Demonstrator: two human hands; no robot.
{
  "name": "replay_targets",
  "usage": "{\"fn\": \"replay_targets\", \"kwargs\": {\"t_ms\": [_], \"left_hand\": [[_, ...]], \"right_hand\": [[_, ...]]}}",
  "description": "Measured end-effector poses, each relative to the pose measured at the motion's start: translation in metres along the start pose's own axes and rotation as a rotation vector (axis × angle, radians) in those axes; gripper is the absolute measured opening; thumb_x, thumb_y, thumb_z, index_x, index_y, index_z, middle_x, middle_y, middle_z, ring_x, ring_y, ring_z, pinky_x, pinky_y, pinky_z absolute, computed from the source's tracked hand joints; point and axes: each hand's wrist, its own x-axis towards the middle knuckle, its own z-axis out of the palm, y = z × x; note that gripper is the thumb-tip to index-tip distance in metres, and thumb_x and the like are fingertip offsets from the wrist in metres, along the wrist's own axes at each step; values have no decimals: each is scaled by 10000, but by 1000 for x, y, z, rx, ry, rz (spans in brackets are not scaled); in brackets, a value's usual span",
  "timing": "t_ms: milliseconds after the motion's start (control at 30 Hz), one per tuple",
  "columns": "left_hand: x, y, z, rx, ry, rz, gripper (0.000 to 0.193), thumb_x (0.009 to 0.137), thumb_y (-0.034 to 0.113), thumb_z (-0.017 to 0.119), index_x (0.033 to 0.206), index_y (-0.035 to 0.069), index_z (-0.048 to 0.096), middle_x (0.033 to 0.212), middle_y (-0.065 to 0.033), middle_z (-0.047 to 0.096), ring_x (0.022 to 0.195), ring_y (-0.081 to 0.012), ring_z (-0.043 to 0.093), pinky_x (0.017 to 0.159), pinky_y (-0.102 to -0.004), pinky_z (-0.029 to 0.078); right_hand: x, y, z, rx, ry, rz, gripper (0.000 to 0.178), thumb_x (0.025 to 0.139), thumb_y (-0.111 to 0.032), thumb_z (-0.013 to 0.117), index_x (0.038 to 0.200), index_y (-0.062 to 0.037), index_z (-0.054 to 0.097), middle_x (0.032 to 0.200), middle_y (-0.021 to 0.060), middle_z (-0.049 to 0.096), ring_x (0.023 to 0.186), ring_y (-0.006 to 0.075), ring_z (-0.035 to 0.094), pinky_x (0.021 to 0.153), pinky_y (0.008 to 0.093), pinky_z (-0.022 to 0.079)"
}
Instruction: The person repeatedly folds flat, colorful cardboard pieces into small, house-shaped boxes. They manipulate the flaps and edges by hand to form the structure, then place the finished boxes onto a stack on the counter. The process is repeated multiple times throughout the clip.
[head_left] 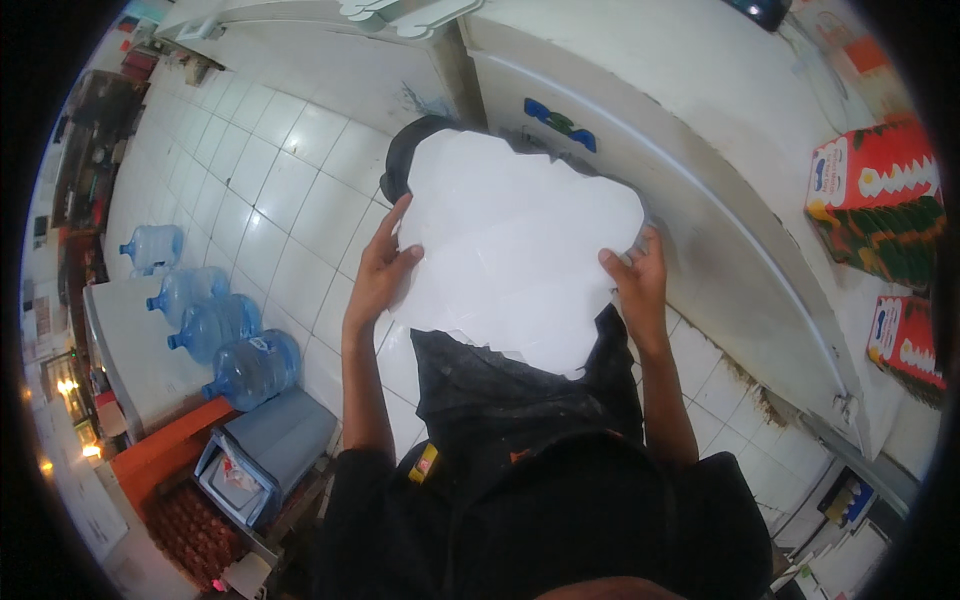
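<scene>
A large white sheet (pixel 510 240) with ragged, uneven edges is stretched between my two hands in front of my body. My left hand (pixel 382 268) grips its left edge, thumb on the upper face. On the opposite edge my right hand (pixel 640 278) holds on the same way, thumb on top and fingers partly hidden behind. A dark rounded thing (pixel 402 160) shows past the sheet's upper left corner; the rest of it is hidden and I cannot tell its kind. Black clothing (pixel 480 390) shows below the sheet.
Several blue water jugs (pixel 255 365) stand at the left, beside a grey plastic bin (pixel 300 435). Along the right runs a white counter front (pixel 650 200) with a blue and green logo. Red packages (pixel 870 190) sit at the far right. The floor has white tiles (pixel 290 190).
</scene>
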Motion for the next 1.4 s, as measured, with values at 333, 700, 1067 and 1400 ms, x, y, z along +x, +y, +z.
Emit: {"fn": "replay_targets", "kwargs": {"t_ms": [333, 700, 1067, 1400], "left_hand": [[-37, -17, 13, -33, 122, 21, 705, 840, -12, 556, 1485, 56, 279, 1385, -243, 448, 1170, -287, 548, 1014, -370, 411], [-8, 7, -12, 49, -43, 18, 612, 864, -26, 557, 1444, 79, 391, 1402, -118, 484, 1188, -206, 528, 992, -325, 407], [-40, 75, 25, -160, 218, 467, 652, 809, 303, 751, 1313, -15, 487, 1303, -126, 534, 1179, -258, 527, 955, -372, 440], [-89, 124, 65, -745, -125, 330, 773, 821, 515, 657, 1373, 37, 406, 1342, -188, 480, 1284, -303, 443, 1089, -433, 331]], "right_hand": [[17, -27, 16, -95, -31, -38, 522, 859, 12, 623, 1290, 29, 329, 1124, 227, 615, 960, 212, 647, 767, 279, 541], [6, 0, 3, 146, -18, -27, 499, 862, -18, 623, 1276, 27, 348, 1172, 197, 574, 1049, 208, 581, 880, 310, 484], [-29, -29, 16, -55, -354, -915, 338, 883, -209, 662, 1161, -112, 497, 1271, 230, 532, 1168, 319, 558, 987, 445, 450], [-35, -75, 68, -557, -599, -1225, 378, 863, -452, 648, 1121, -212, 512, 1345, 61, 481, 1310, 284, 384, 1055, 484, 340]]}}
